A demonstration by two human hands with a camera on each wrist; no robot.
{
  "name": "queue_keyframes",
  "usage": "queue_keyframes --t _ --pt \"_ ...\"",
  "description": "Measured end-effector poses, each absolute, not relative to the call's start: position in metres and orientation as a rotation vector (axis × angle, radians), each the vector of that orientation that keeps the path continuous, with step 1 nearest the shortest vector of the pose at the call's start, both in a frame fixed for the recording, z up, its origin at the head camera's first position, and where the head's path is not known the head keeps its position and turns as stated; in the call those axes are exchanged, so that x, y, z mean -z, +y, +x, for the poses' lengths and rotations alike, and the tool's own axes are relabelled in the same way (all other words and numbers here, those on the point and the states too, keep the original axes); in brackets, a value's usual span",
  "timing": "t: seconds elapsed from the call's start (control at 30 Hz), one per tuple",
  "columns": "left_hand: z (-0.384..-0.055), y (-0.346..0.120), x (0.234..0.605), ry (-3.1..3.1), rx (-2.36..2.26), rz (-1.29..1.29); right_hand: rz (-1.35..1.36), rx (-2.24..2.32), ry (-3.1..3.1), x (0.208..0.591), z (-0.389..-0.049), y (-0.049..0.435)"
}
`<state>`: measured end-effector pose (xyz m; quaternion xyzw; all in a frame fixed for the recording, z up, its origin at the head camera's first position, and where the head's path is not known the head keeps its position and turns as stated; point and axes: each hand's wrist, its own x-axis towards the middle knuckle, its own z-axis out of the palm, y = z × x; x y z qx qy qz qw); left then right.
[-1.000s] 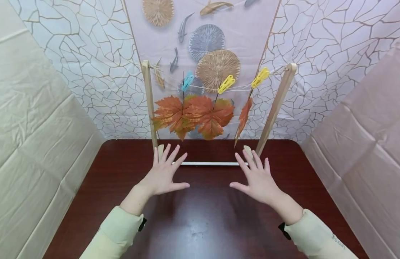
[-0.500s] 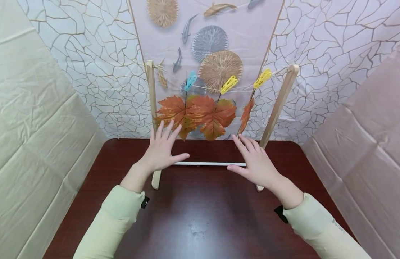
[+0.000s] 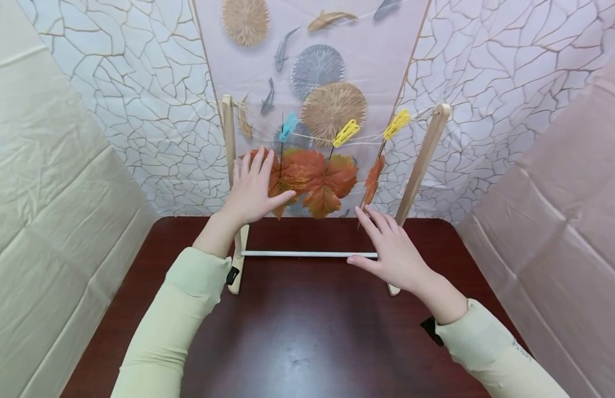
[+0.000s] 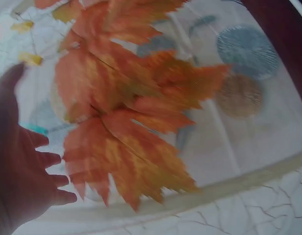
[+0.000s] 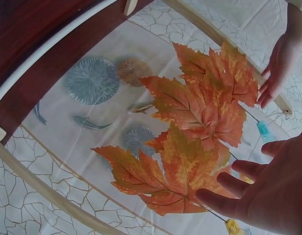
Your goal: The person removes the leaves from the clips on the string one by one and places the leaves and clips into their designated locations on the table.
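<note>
Three orange-red maple leaves hang by their stems from a string on a wooden frame. My left hand (image 3: pixel 250 190), fingers spread and straight, overlaps the left leaf (image 4: pixel 126 156) in the head view. A blue clothespin (image 3: pixel 288 126) holds that leaf's stem. The middle leaf (image 3: pixel 323 179) hangs from a yellow clothespin (image 3: pixel 346 132). At the right, another yellow clothespin (image 3: pixel 397 124) carries a leaf turned edge-on (image 3: pixel 374 179). My right hand (image 3: pixel 397 254) is just below it with fingers extended, holding nothing. In the right wrist view its fingertips (image 5: pixel 210 198) overlap the nearest leaf (image 5: pixel 175 181).
The frame's left post (image 3: pixel 229 132) and right post (image 3: pixel 423 163) stand on feet on the dark red table (image 3: pixel 297 320). A white rod (image 3: pixel 307 254) joins them low down. Behind hangs a cloth (image 3: pixel 382 61) printed with fish; beige cloth walls (image 3: pixel 63 221) flank the table.
My left hand has risen forward from the frame's foot to the left leaf. My right hand has moved slightly forward, its fingers drawing closer together. The leaves stay hanging.
</note>
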<state>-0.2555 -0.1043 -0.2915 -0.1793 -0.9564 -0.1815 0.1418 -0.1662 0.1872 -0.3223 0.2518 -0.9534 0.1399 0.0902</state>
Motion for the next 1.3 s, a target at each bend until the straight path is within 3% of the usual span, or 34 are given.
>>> queue_keyframes --t 0.6,1.03,1.3 --pt "-0.277 -0.089 0.277 -2.683 0.993 -0.372 0.777 -0.526 -2.833 0.301 -0.169 0.186" --pt "-0.283 -0.078 0.281 -2.339 1.462 -0.263 0.860 -1.182 -2.746 0.245 -0.210 0.149" --pt "-0.286 -0.076 0.281 -2.285 1.541 -0.237 0.720 -1.589 -2.665 0.209 -0.237 0.118"
